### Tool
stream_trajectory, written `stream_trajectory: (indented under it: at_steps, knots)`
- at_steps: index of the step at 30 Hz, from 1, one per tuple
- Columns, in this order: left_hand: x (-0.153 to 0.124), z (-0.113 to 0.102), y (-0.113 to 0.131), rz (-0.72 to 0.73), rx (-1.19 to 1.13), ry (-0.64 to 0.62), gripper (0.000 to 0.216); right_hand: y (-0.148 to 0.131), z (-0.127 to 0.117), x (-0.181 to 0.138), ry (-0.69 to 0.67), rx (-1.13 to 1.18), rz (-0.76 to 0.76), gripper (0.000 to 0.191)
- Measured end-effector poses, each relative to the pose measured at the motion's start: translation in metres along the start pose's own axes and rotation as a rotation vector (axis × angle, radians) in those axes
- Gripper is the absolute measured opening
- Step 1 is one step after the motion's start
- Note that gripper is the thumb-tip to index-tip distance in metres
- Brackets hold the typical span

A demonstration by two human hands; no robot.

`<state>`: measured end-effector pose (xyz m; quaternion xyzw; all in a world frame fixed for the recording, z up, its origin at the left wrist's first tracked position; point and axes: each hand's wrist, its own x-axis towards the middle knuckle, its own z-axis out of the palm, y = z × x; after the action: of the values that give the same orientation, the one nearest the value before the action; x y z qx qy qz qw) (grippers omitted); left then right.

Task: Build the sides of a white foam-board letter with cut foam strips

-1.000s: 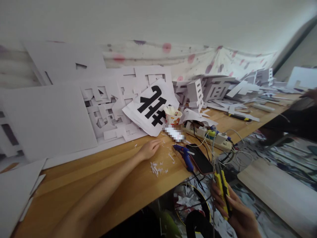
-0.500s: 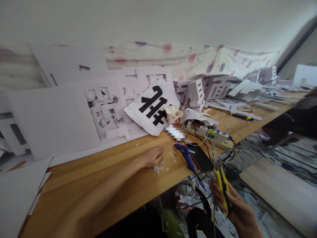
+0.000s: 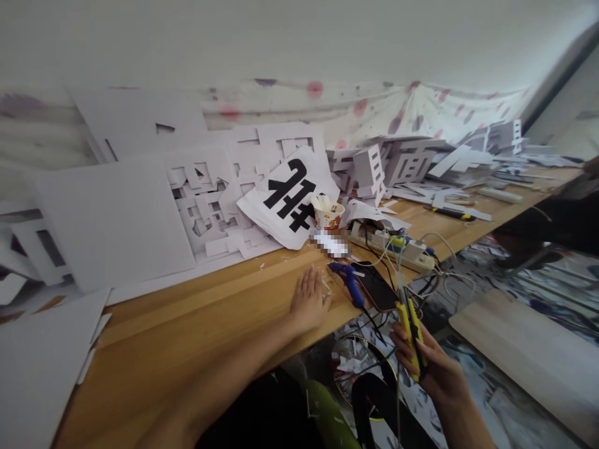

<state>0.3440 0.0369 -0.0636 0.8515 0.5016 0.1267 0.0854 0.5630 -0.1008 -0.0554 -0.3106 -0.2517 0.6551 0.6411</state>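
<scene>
Flat on the wooden table (image 3: 224, 312) lies my left hand (image 3: 309, 302), fingers stretched toward the back, with white scraps (image 3: 326, 287) beside its fingertips. In my right hand (image 3: 428, 355) is a yellow utility knife (image 3: 410, 330), held upright beyond the table's front edge. A blue glue gun (image 3: 347, 280) rests between the hands, close to a dark phone (image 3: 374, 285). Behind them a white power strip (image 3: 412, 255) carries several plugs and cables.
A paper cup (image 3: 329, 217) stands before a sheet with a black character (image 3: 292, 202). Cut white boards (image 3: 116, 224) lean along the back. Below the edge is a bin of scraps (image 3: 358, 362). Another person's dark sleeve (image 3: 538, 227) shows at far right.
My left hand has swept across the tabletop to the right and toward the front edge, over where scraps lay. The utility knife stays in my right hand, slightly higher in view.
</scene>
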Motion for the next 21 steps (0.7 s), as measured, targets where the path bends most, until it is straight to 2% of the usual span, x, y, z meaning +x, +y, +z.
stream_trajectory:
  at_steps: [2, 4, 6, 9, 12, 15, 18, 21]
  knots:
    - [0.015, 0.005, -0.001, 0.046, 0.017, -0.012, 0.060, 0.002, -0.005, 0.001, -0.006, 0.007, -0.007, 0.045]
    - [0.019, 0.009, -0.002, 0.112, 0.019, -0.024, 0.055, 0.003, -0.011, 0.003, -0.015, 0.011, -0.014, 0.046]
    - [0.010, 0.012, -0.001, 0.154, 0.026, -0.020, 0.053, 0.005, -0.016, 0.005, -0.018, 0.010, -0.027, 0.046]
    - [-0.018, 0.015, 0.011, 0.182, 0.046, 0.021, 0.052, 0.005, -0.017, 0.007, -0.009, -0.002, -0.035, 0.045]
    - [-0.047, 0.018, 0.040, 0.128, 0.017, 0.060, 0.051, 0.002, -0.011, 0.006, 0.011, -0.002, -0.040, 0.046]
    - [-0.068, 0.024, 0.081, 0.073, -0.089, 0.049, 0.053, -0.001, -0.005, 0.003, 0.030, 0.005, -0.066, 0.045]
    - [-0.081, 0.035, 0.117, 0.203, -0.192, -0.098, 0.047, -0.003, -0.003, -0.001, 0.037, -0.006, -0.085, 0.044]
    - [-0.085, 0.045, 0.131, 0.407, -0.154, -0.226, 0.035, -0.003, -0.004, -0.002, 0.049, -0.021, -0.096, 0.047]
